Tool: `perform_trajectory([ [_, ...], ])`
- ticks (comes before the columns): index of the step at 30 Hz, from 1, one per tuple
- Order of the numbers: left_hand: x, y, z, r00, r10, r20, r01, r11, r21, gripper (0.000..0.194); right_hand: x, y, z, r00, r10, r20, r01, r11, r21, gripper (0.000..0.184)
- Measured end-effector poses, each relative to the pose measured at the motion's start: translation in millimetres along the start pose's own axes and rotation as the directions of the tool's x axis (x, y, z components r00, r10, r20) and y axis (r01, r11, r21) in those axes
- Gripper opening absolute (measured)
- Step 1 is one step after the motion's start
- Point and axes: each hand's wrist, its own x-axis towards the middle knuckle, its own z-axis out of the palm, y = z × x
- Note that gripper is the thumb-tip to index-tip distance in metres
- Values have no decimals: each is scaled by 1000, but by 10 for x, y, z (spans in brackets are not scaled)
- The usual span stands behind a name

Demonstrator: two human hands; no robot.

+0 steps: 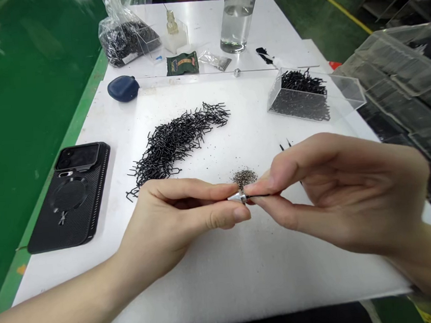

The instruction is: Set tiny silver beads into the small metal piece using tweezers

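Over the white mat, my left hand pinches a small silver metal cone between thumb and finger. My right hand is closed at the cone's right end, its thumb and finger on a thin black piece that meets the metal. How far the piece goes in cannot be made out. Just behind the fingertips lies a small heap of tiny brown grains. Farther back, a long pile of black forked pieces curves across the mat. Two dark pointed tips show behind my right hand.
A black phone lies at the left, with a dark blue object beyond it. A clear tray of black pieces stands at right. Farther back are a bag, a small bottle, a green packet and a water container.
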Motion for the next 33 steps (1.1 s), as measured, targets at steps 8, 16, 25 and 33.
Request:
perform_trajectory([
  [8, 12, -16, 4, 1000, 19, 14, -19, 1000, -17, 24, -22, 15, 10, 1000, 3, -11, -3, 1000, 23, 34],
  [16, 17, -27, 12, 999, 37, 24, -37, 999, -29, 24, -27, 33, 14, 1000, -22, -21, 23, 1000, 20, 29],
  [25, 19, -6, 19, 999, 43, 14, -43, 999, -15, 25, -34, 33, 16, 1000, -11, -13, 12, 1000, 18, 33],
  [33, 42, -2, 37, 999, 37, 17, -37, 999, -25, 25, -29, 45, 13, 1000, -20, -17, 21, 999, 27, 30],
])
